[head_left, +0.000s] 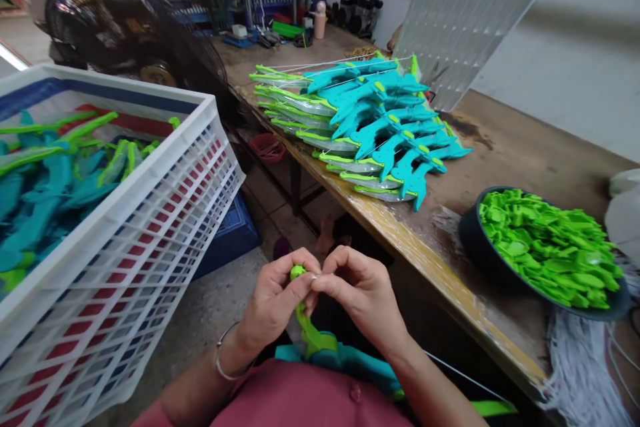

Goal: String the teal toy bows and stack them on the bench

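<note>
A toy bow with a blue-green body [360,363] and bright green limbs lies across my lap, partly hidden by my forearms. My left hand [277,297] is closed around the upper green limb [311,330], just below its rounded tip. Fingertips meeting the left ones, my right hand [363,293] pinches at that tip. A thin white string [465,377] runs from the bow's other green end [493,407] under my right forearm, in line with the pinch. The string's end between the fingertips is too small to see clearly.
On the wooden table [500,140] lies a stack of similar toy bows [370,113]. A dark bowl [473,233] of green plastic parts stands at right, beside a bundle of white strings [585,360]. At left are a white crate [165,213] holding more bows and a fan [135,33].
</note>
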{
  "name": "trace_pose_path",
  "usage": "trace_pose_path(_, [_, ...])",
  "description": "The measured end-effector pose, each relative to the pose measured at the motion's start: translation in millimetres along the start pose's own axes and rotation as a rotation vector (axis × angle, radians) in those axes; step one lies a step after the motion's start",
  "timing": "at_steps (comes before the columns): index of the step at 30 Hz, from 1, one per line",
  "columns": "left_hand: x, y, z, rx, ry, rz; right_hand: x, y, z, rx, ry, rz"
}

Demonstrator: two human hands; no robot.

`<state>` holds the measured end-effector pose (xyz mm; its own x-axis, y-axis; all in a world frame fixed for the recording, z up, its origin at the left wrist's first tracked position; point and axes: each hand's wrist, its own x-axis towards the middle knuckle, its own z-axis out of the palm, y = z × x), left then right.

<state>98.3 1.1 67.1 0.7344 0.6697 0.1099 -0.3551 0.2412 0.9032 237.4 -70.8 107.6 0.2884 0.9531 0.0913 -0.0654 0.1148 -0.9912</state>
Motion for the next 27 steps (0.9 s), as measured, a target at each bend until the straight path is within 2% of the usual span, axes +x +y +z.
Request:
trace_pose_path(2, [2.4,-2.7,-2.4,-0.051,-0.027,0.003,2.6,3.0,0.4,0.177,-0.029,0.12])
trace_pose_path(5, [6.2,-4.7,-5.9,-0.119,-0.063,0.001,5.4,7.4,0.9,0.284,-0.023,0.209])
trace_pose_path(8, [8.6,-4.1,-7.6,-0.13,-0.069,-0.019,6.5,10.4,0.4,0.278,-0.006,0.18])
trace_pose_path(13, [10.2,-1.9,-5.1,-0.025,0.004,-0.079,2.2,7.9,-6.3,0.152,-0.031,0.079])
trace_pose_path(16, [12.0,-1.7,-2.6,-0.006,0.053,-0.125,-3.1,4.0,-14.3,-0.085,-0.056,-0.029])
trace_pose_path(19, [14.2,-1.1,0.2,-0.017,0.084,-0.175,-5.2,2.0,-20.4,-0.372,-0.016,-0.281])
trace_pose_path(22, [16.1,0.9,2.7,-0.038,0.063,-0.198,-2.7,1.5,-23.4,-0.489,-0.058,-0.505])
trace_pose_path(24, [17.0,2.3,3.9,-0.055,0.038,-0.199,-0.6,1.3,-24.4,-0.519,-0.116,-0.574])
trace_pose_path(27, [17.3,2.9,4.7,-0.075,0.04,-0.184,0.1,1.2,-24.5,-0.553,-0.152,-0.582])
